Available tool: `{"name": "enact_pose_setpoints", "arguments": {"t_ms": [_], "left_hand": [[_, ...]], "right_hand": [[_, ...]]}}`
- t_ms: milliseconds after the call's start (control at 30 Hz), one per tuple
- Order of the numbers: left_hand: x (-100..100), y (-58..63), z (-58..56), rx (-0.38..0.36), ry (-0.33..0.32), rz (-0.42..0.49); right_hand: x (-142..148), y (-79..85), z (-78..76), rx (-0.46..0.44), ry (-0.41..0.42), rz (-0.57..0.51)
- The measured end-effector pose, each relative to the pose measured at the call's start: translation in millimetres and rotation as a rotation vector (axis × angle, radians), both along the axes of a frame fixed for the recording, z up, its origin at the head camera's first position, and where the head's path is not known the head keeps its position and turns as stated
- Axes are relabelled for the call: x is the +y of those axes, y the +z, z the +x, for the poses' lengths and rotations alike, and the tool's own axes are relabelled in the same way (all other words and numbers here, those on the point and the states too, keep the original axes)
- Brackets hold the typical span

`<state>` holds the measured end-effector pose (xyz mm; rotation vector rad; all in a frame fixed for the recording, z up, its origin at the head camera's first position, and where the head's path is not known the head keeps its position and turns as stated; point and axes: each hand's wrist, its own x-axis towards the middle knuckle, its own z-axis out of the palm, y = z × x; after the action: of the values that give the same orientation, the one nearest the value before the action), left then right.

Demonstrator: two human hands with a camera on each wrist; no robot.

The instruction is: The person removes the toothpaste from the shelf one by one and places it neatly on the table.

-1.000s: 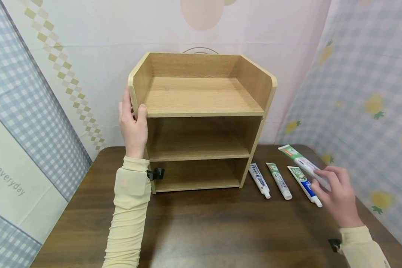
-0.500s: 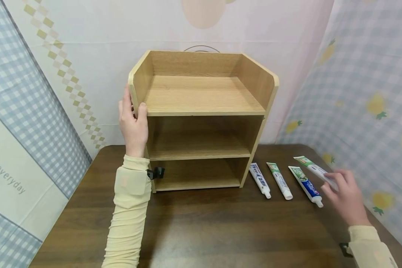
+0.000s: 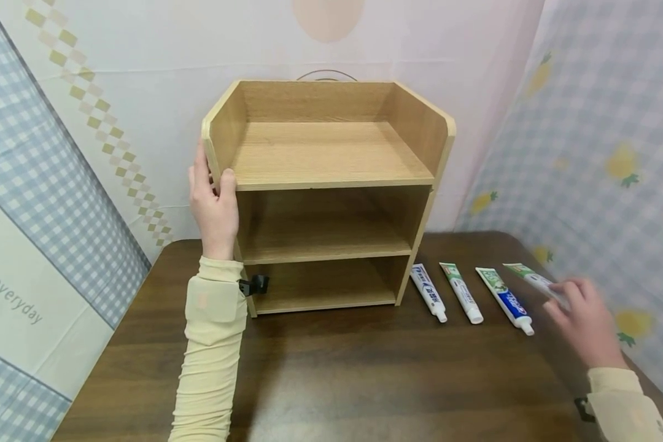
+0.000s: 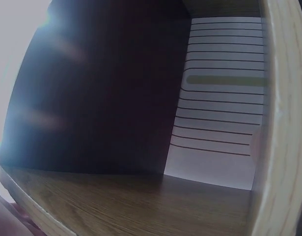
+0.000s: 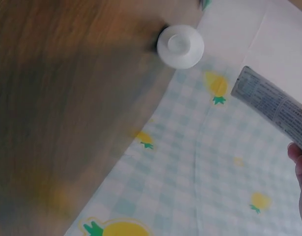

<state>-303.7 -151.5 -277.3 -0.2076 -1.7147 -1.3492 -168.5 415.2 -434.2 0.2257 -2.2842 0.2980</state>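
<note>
My left hand point(image 3: 215, 212) grips the left side panel of a small wooden shelf point(image 3: 331, 184), with the thumb at the front edge and the fingers along the outside. At the far right, my right hand point(image 3: 582, 322) pinches a green and white toothpaste tube point(image 3: 533, 277) by its lower part. In the right wrist view, that tube's printed side point(image 5: 271, 105) shows, fingertips against it. Lying left of this hand are a blue and green toothpaste tube point(image 3: 505, 301), a green and white one point(image 3: 461, 293) and a white and blue one point(image 3: 428, 293).
The shelf stands at the back of a dark wooden table point(image 3: 364, 374), its two lower compartments facing me. A patterned cloth point(image 3: 585, 153) hangs along the right edge. In the left wrist view, a shelf board point(image 4: 116, 196) runs under a dark inner wall.
My right hand has moved right and slightly down with the toothpaste tube, away from the blue and green one. My left hand stays on the shelf panel.
</note>
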Motion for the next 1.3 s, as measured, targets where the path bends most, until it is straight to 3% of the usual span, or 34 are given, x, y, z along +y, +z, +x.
{"name": "enact_pose_setpoints", "arguments": {"t_ms": [433,667,867,967,1200,1300], "left_hand": [[-1,0.6,-0.1,-0.012,0.01,0.0],[-1,0.7,0.5,-0.016,0.021,-0.012],[0,0.1,1.5,-0.03,-0.002,0.011],[0,-0.1,1.9,-0.027,-0.011,0.017],[1,1.4,2.2,-0.028,-0.014,0.05],[2,2.1,1.3,-0.041,-0.008,0.052]], "right_hand": [[16,-1.5,8.9,-0.171,-0.102,-0.06],[28,-11.9,12.1,-0.368,-0.163,-0.052],[36,-22.5,12.7,-0.491,-0.158,-0.005],[40,-25.9,10.3,-0.546,-0.148,0.046],[46,-24.5,-1.8,-0.815,-0.124,0.066],[49,-25.6,-4.9,-0.837,-0.131,0.042]]}}
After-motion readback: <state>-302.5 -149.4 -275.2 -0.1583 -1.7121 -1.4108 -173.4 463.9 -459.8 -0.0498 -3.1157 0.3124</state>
